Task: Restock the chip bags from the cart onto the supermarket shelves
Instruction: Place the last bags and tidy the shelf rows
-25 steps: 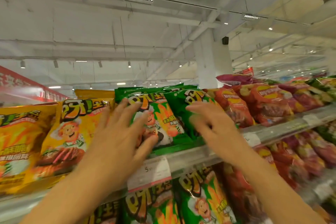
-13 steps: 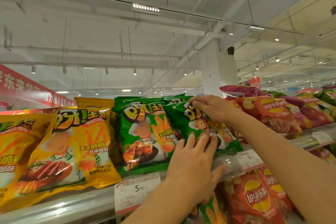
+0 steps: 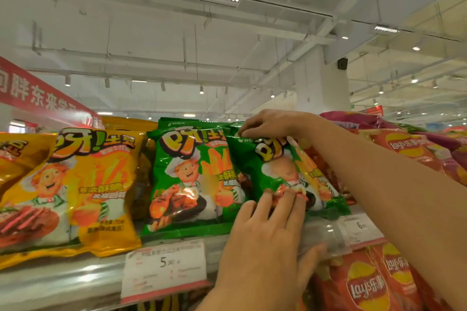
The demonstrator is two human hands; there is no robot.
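Observation:
A green chip bag (image 3: 280,171) leans tilted on the top shelf (image 3: 75,278), overlapping a second green bag (image 3: 192,179) to its left. My right hand (image 3: 273,125) reaches in from the right and pinches the tilted bag's top edge. My left hand (image 3: 267,242) comes up from below with straight fingers, the fingertips pressing against the lower front of the same bag. The cart is out of view.
Yellow chip bags (image 3: 83,192) fill the shelf to the left. Red Lay's bags (image 3: 409,151) stand to the right and more red Lay's bags (image 3: 366,285) sit on the shelf below. Price tags (image 3: 164,265) hang on the shelf edge. A red banner (image 3: 38,91) hangs at the upper left.
My left hand moved right from the left green bag to the tilted one. My right hand rose from the bag's front to its top edge and now pinches it.

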